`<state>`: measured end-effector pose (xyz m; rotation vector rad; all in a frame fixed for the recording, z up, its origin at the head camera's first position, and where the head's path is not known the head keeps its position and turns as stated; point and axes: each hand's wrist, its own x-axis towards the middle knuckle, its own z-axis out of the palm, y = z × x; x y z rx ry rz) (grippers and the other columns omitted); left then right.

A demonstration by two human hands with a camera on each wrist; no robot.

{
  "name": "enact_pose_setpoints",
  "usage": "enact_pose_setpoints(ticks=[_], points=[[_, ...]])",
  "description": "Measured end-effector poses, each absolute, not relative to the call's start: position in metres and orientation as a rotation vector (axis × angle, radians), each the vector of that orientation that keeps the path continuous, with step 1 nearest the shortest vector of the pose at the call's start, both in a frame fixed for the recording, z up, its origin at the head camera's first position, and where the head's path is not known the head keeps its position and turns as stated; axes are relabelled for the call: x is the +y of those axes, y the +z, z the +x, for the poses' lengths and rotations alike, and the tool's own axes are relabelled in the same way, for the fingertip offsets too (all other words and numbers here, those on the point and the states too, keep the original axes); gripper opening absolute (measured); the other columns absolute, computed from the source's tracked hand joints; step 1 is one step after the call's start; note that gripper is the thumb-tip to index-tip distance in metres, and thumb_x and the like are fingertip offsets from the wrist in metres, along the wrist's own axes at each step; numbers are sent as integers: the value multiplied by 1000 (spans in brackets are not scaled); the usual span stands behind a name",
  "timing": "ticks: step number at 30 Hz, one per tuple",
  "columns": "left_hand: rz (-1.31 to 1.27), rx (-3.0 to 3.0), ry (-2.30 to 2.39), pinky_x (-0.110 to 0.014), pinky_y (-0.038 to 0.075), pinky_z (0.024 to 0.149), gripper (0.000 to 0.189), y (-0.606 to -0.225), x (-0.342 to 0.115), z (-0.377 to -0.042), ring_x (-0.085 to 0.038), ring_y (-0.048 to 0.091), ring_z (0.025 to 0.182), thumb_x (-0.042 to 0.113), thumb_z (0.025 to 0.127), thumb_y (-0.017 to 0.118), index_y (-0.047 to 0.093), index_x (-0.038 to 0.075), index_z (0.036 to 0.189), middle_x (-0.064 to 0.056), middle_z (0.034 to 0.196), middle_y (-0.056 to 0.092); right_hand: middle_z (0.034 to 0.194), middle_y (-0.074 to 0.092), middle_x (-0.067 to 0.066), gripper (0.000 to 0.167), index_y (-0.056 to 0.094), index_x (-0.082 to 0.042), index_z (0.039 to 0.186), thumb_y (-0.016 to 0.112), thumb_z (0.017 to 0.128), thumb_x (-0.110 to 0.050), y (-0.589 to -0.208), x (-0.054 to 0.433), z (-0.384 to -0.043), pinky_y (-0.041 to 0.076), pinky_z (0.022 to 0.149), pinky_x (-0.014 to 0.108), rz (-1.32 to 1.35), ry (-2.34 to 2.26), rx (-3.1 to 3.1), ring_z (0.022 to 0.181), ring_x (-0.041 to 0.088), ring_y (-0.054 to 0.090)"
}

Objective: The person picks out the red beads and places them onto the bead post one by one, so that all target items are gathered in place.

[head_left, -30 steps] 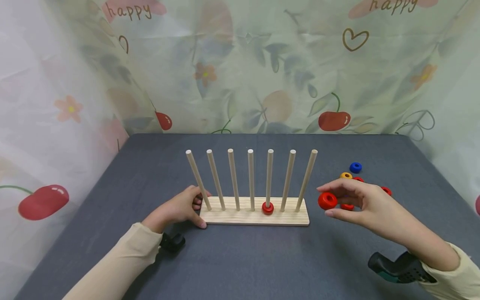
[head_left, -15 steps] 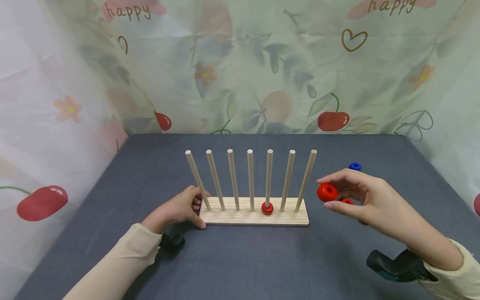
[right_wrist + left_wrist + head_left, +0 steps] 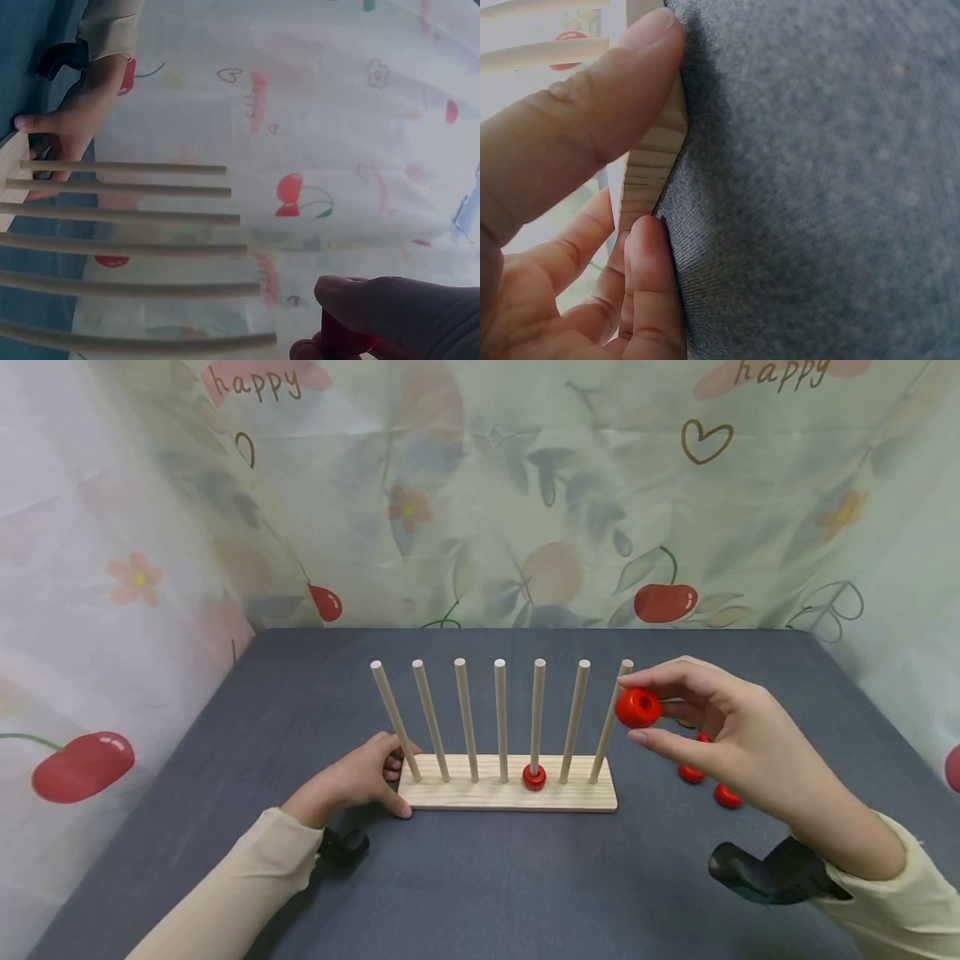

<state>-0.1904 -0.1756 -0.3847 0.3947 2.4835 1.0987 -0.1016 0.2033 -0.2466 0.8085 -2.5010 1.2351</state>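
A wooden peg rack (image 3: 450, 795) with a row of several upright pegs stands on the table. One red ring (image 3: 534, 777) sits at the foot of its third peg from the right. My left hand (image 3: 364, 777) grips the rack's left end, thumb at the front corner and fingers behind. In the left wrist view the thumb (image 3: 592, 112) lies across the board's edge. Pinched between my right hand's (image 3: 720, 727) thumb and fingers is another red ring (image 3: 638, 707), raised beside the upper part of the rightmost peg. The right wrist view shows that ring (image 3: 341, 337) only partly.
Several loose rings lie on the dark table (image 3: 480, 893) to the right, including a red one (image 3: 727, 796) and another red one (image 3: 691, 773). My right hand partly covers this group. A patterned curtain (image 3: 495, 493) hangs behind and at the sides.
My right hand has risen and moved slightly left with the red ring, bringing it to the rightmost peg's upper part. The left hand and the rack have stayed in place.
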Motion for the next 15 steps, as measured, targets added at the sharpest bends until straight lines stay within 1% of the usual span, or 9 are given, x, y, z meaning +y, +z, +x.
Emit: enact_pose_setpoints(ticks=[2, 6, 10, 15], points=[[394, 2481, 1097, -37, 47, 88, 76, -385, -176, -190, -23, 47, 98, -2, 56, 91, 56, -2, 123, -16, 111, 44, 118, 61, 3, 50, 62, -10, 120, 77, 75, 7, -244, 199, -102, 52, 81, 18, 818, 1260, -2475, 101, 6, 65], [398, 2477, 1099, -37, 46, 88, 76, -385, -176, -191, -23, 47, 98, -2, 56, 91, 56, -2, 123, -16, 111, 44, 117, 61, 8, 48, 60, -3, 119, 75, 75, 10, -241, 191, -104, 51, 84, 18, 820, 1343, -2430, 102, 9, 64], [408, 2476, 1103, -37, 46, 88, 75, -385, -176, -191, -23, 47, 97, -2, 56, 91, 56, -2, 123, -16, 111, 44, 116, 62, 7, 49, 60, -3, 119, 74, 75, 12, -239, 183, -106, 51, 85, 19, 814, 1406, -2389, 100, 11, 65], [433, 2473, 1117, -34, 47, 87, 73, -384, -178, -191, -24, 48, 97, 0, 56, 91, 56, -3, 121, -16, 110, 45, 114, 64, 3, 47, 62, -5, 117, 75, 75, 12, -236, 175, -110, 51, 86, 19, 819, 1436, -2349, 99, 13, 65]])
